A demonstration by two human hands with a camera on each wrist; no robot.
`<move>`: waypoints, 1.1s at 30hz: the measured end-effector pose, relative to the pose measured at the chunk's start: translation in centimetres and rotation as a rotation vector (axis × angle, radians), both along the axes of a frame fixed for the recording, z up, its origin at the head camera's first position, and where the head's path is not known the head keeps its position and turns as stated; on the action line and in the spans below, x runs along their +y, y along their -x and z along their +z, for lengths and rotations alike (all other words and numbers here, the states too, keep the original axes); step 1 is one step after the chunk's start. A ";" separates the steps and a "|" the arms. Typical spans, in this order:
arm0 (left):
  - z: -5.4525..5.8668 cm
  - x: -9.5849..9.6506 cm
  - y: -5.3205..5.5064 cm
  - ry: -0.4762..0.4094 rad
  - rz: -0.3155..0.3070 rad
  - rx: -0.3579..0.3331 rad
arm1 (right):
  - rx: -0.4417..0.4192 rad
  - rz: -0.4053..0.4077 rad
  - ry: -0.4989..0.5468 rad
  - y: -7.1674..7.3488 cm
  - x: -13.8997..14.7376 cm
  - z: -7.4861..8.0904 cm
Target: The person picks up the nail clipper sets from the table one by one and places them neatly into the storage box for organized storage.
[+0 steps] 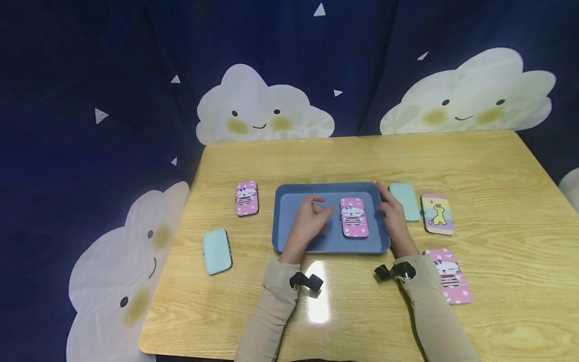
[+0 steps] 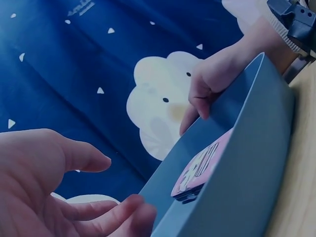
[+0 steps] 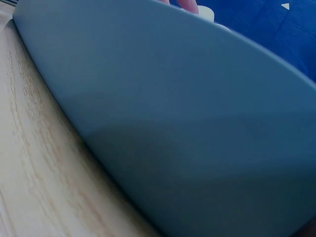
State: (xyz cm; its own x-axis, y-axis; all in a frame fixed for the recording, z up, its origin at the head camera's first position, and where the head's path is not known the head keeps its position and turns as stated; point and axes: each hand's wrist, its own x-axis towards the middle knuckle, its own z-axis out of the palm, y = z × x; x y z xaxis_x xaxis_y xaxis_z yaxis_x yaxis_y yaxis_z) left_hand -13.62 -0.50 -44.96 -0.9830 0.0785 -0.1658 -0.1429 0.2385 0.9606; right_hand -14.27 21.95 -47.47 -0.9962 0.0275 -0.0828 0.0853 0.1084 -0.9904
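A blue rectangular tray [image 1: 307, 244] lies on the table, with a flat pink case [image 1: 355, 217] with a cartoon cat and a small clasp inside it. My left hand [image 1: 311, 219] hovers over the tray, left of the case. Its thumb and fingers stand apart around nothing, as the left wrist view shows for the left hand [image 2: 54, 182]. At the tray's right wall, my right hand [image 1: 394, 221] holds the rim, its index finger along the far right corner and its thumb at the inner side. The tray's outer wall [image 3: 173, 98] fills most of the right wrist view.
Left of the tray lie another pink cat case [image 1: 247, 198] and a mint case [image 1: 217, 251]. To the right are a mint case [image 1: 405, 201], a striped giraffe case [image 1: 438, 214] and a pink cat case [image 1: 451, 276], partly behind the right sleeve. A dark blue cloud-patterned curtain [image 1: 289, 45] hangs behind the table.
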 end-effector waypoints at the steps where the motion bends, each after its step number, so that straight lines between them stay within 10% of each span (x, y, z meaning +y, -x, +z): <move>1: 0.1 -0.1 0.0 -0.008 0.006 -0.002 | 0.005 0.001 0.008 0.0 0.0 -0.1; 12: 0.6 -1.5 -0.1 -0.026 0.038 -0.001 | 0.029 -0.022 0.006 1.4 1.0 -3.3; 33: 0.3 -4.7 -0.7 -0.106 0.106 -0.019 | 0.026 -0.029 -0.003 1.1 0.9 -3.1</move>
